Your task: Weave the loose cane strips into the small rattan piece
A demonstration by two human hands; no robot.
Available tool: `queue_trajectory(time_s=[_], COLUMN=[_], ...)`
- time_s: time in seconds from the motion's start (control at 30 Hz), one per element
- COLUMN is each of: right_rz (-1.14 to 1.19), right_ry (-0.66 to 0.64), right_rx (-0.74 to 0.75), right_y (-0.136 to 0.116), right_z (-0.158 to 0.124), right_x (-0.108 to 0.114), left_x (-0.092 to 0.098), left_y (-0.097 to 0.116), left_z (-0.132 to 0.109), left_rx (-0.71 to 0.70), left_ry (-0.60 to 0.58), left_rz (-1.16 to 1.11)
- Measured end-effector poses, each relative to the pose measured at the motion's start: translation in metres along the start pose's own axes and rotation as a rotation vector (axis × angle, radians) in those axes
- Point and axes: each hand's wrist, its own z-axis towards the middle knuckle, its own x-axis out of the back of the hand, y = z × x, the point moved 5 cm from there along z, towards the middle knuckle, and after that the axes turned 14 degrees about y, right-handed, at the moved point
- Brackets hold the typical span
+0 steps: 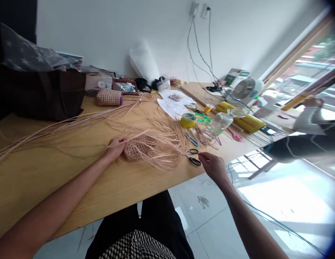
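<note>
My left hand (116,148) rests at the end of a small woven piece (137,148) of pale natural fibre and appears to pinch its loose strands. Long, unwoven strands (162,151) fan out from the piece across the wooden table (45,176). My right hand (213,166) is close to the handles of black-handled scissors (193,157), with its fingers extended and a small gap showing. It holds nothing that I can see. A second woven piece (109,97) with a purple end lies farther back, trailing long strands (75,120).
Papers (171,102), a yellow tape roll (188,120), a clear plastic cup (221,123), blue-handled scissors (191,139) and pink-handled scissors (235,135) lie beyond my hands. A dark bag (45,93) stands at the far left. A white fan (245,90) stands at the far right, with cables (201,50) above it.
</note>
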Motion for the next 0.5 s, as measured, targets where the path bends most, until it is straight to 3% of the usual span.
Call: queue_trajectory(time_s=[0.1, 0.27, 0.5], right_rz=[-0.042, -0.124, -0.184], right_ry=[-0.018, -0.027, -0.279], right_rx=[0.039, 0.238, 0.3], right_y=[0.006, -0.002, -0.009], right_z=[-0.004, 0.0, 0.002], right_x=[-0.008, -0.024, -0.026], left_x=[-0.002, -0.001, 0.001], left_y=[0.005, -0.001, -0.009], left_z=[-0.002, -0.001, 0.003], left_rx=[-0.04, 0.034, 0.023], left_ry=[-0.07, -0.069, -0.04], left_rz=[0.003, 0.006, 0.017])
